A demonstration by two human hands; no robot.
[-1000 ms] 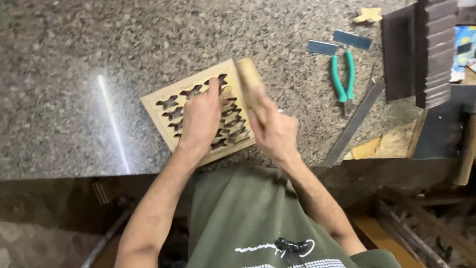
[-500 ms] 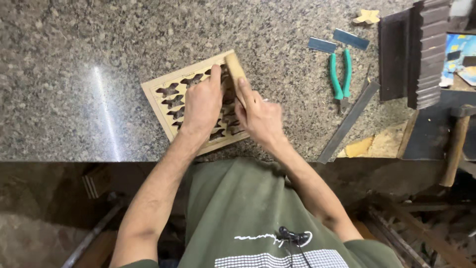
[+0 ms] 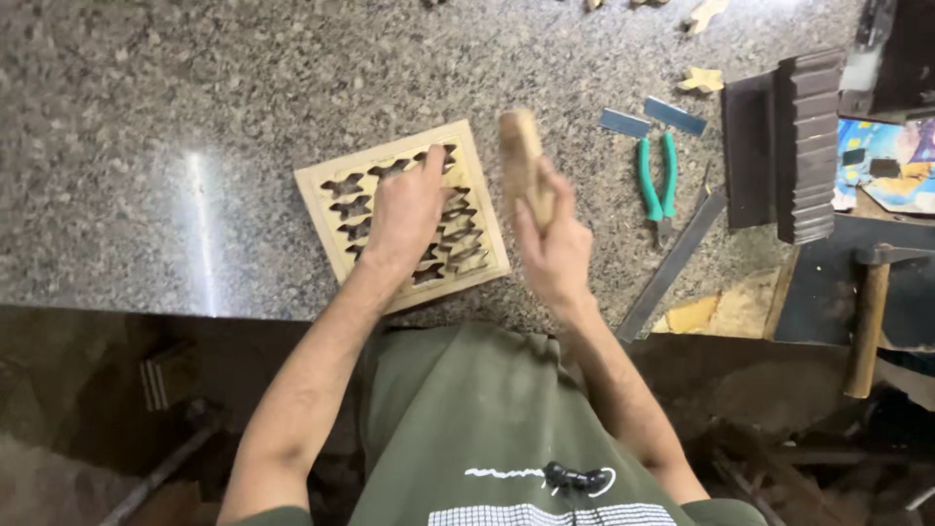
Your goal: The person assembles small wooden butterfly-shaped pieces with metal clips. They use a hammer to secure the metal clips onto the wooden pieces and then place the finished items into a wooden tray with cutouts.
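On the speckled grey stone surface (image 3: 195,97) lay a flat square pale wood panel w/ dark cut-out shapes (image 3: 336,219), turned a bit crooked, near the front edge. The left hand (image 3: 409,209) was pressed flat on top of the panel, fingers together & pointing away from the person, covering the middle of it. The right hand (image 3: 557,248) was just to the right of the panel, up off the surface, curled tight around a short light-brown wood block (image 3: 521,156). The block stood almost upright, its top end poking out above the fingers, beside the panel's right edge but not touching it.

Farther right on the surface lay green-handled pliers (image 3: 654,180), handles pointing away from the person. Two small flat grey metal strips (image 3: 648,119) sat just above the pliers. A long grey metal bar (image 3: 672,268) lay slanted below the pliers, reaching to the surface's front edge. A dark ridged block (image 3: 804,146) stood at the far right, w/ a small pale wood cut-out piece (image 3: 703,80) near its top left. A hammer w/ a wood handle (image 3: 865,321) rested at the right edge, lower down. The person wore an olive green shirt (image 3: 467,419).
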